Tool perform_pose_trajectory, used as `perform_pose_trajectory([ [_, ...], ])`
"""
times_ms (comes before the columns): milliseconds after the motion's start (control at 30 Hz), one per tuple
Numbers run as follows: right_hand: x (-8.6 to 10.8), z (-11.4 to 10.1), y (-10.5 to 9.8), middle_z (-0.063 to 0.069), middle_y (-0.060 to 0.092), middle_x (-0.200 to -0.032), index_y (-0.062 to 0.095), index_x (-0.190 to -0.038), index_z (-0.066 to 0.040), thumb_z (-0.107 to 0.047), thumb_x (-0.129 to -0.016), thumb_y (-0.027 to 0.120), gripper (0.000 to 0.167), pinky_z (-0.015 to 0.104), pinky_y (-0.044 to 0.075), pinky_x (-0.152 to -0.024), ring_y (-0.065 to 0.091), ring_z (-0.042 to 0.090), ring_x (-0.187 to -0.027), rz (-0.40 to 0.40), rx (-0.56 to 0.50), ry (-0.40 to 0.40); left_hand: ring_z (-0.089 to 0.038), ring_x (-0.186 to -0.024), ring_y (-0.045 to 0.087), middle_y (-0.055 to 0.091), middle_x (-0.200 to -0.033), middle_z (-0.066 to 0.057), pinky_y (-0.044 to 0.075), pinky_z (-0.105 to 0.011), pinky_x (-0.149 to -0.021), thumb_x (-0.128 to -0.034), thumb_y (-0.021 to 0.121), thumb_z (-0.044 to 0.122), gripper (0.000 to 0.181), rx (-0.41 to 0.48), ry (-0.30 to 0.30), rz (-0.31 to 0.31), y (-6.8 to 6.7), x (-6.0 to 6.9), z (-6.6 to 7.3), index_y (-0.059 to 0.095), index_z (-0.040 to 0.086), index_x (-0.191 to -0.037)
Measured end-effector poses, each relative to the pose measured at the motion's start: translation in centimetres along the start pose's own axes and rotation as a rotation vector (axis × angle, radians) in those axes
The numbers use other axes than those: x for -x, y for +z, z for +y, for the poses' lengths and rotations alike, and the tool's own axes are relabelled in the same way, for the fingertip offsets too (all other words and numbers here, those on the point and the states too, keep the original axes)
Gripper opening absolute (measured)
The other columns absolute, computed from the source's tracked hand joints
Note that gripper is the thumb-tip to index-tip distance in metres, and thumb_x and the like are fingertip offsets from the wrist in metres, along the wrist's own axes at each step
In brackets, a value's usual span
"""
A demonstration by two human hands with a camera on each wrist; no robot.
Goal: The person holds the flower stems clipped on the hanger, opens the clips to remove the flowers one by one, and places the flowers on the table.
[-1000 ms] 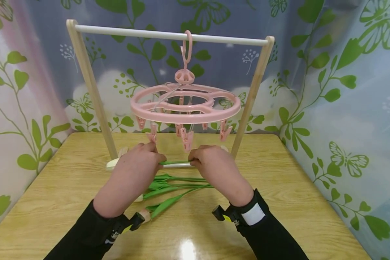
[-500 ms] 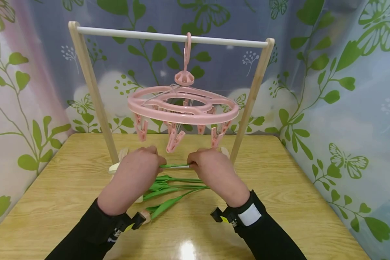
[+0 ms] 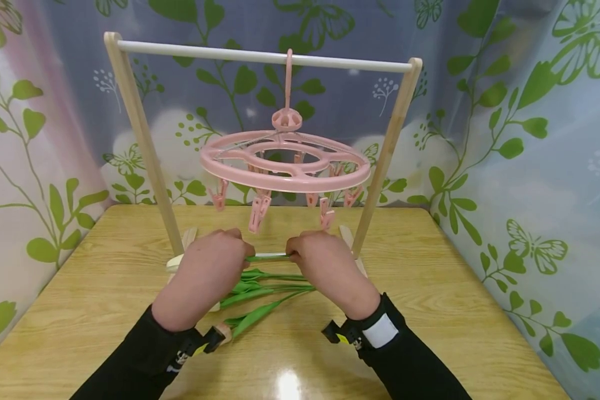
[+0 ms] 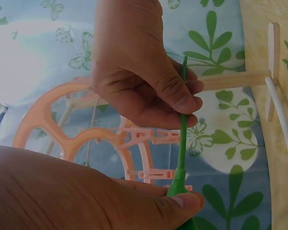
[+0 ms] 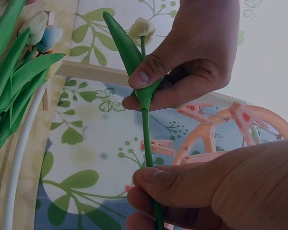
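Note:
An artificial tulip with a cream bloom is held sideways between my two hands, below the hanging clips. My left hand pinches it between thumb and fingers where the green leaves join the stem. Farther along, my right hand pinches the thin green stem close to its tip. Above hangs a pink round clip hanger, its pink clips dangling; neither hand touches it in view. More tulips lie on the table under my hands, their blooms partly hidden by my left arm.
A rack with wooden posts and a white top rod bears the hanger by its hook. A lower white rod runs behind my hands. The wooden table ends at patterned curtains.
The hanger has turned on its hook, and its clips have swung to other places. Both hands have shifted slightly toward me with the tulip; the right one also moved a little left.

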State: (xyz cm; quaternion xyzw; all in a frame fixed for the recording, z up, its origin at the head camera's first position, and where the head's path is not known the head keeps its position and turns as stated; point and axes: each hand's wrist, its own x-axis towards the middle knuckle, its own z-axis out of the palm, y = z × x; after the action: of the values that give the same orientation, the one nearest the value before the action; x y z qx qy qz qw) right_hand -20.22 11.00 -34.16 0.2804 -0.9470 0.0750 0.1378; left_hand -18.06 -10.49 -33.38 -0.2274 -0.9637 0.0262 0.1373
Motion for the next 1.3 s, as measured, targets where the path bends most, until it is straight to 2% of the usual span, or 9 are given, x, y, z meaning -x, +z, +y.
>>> perform_pose_trajectory([
  [300,0.2,0.2,0.5,-0.005,0.069,-0.080,0.077,-0.093,-0.020,-0.022,-0.092,0.076,0.002,0.028,0.049,-0.055,0.062,0.010,-0.067,0.038,0.041,-0.034,-0.023,-0.068,0.061,0.059,-0.078,-0.001,0.051,-0.033,-0.055,-0.0865,0.083,0.022,0.005,-0.018,0.034,0.068,0.5,0.1,0.0,0.080,0.022,-0.091],
  [533,0.4,0.1,0.9,-0.008,0.072,-0.081,0.078,-0.097,-0.022,-0.024,-0.094,0.075,0.005,0.027,0.049,-0.058,0.063,0.011,-0.068,0.000,0.035,-0.023,-0.019,-0.070,0.063,0.060,-0.079,0.001,0.053,-0.032,-0.056,-0.0865,0.083,0.022,0.006,0.006,0.041,0.047,0.9,0.2,-0.1,0.080,0.022,-0.091],
  [967,-0.5,0.6,0.7,-0.005,0.073,-0.085,0.077,-0.099,-0.022,-0.023,-0.095,0.073,0.005,0.026,0.048,-0.055,0.064,0.010,-0.069,-0.001,0.049,-0.016,-0.016,-0.073,0.061,0.061,-0.078,0.004,0.052,-0.031,-0.058,-0.0877,0.082,0.022,0.004,0.031,0.031,0.043,0.9,-0.7,-0.6,0.079,0.024,-0.090],
  [1133,-1.0,0.7,0.7,-0.006,0.073,-0.088,0.077,-0.100,-0.022,-0.022,-0.095,0.073,0.006,0.024,0.045,-0.052,0.059,0.006,-0.066,-0.043,0.000,0.031,-0.015,-0.070,0.058,0.058,-0.075,0.005,0.049,-0.029,-0.057,-0.0881,0.081,0.023,0.004,0.023,0.033,0.040,1.0,-1.0,-0.6,0.078,0.025,-0.087],
  [1300,-1.1,0.9,1.8,-0.007,0.073,-0.091,0.078,-0.101,-0.021,-0.022,-0.095,0.073,0.007,0.024,0.047,-0.055,0.059,0.005,-0.068,-0.104,-0.074,0.073,-0.011,-0.064,0.053,0.056,-0.075,0.005,0.041,-0.026,-0.054,-0.0869,0.082,0.023,0.007,0.043,0.031,0.006,1.9,-1.0,-0.8,0.077,0.027,-0.085],
])
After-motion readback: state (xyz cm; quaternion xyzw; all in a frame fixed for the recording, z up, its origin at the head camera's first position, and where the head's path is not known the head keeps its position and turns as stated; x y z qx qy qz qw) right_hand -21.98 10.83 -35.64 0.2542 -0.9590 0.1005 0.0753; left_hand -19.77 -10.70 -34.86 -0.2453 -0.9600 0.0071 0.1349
